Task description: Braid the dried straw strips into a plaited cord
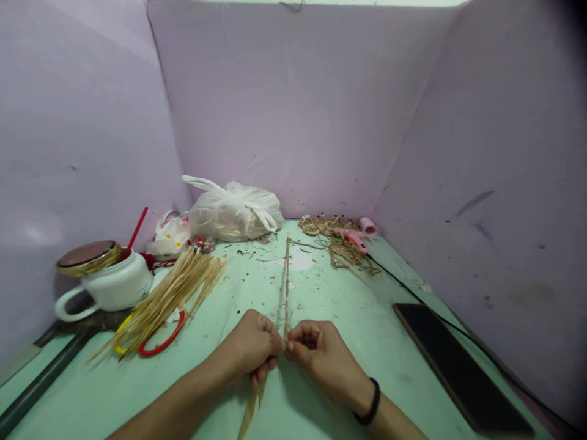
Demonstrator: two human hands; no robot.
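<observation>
My left hand (254, 348) and my right hand (321, 353) meet at the near middle of the green table (330, 305), both pinched shut on a thin stick wrapped in jute twine (287, 281). The wrapped stick runs away from me toward the back wall. Bare straw ends (252, 406) stick out below my left fingers. A black band circles my right wrist.
A bundle of straw sticks (172, 293) lies over red-handled scissors (162, 342) at left. A white lidded mug (107, 281) stands far left. A white plastic bag (233, 211), loose jute twine (339, 244), a pink glue gun (353, 237) sit at the back. A black phone (458, 366) lies right.
</observation>
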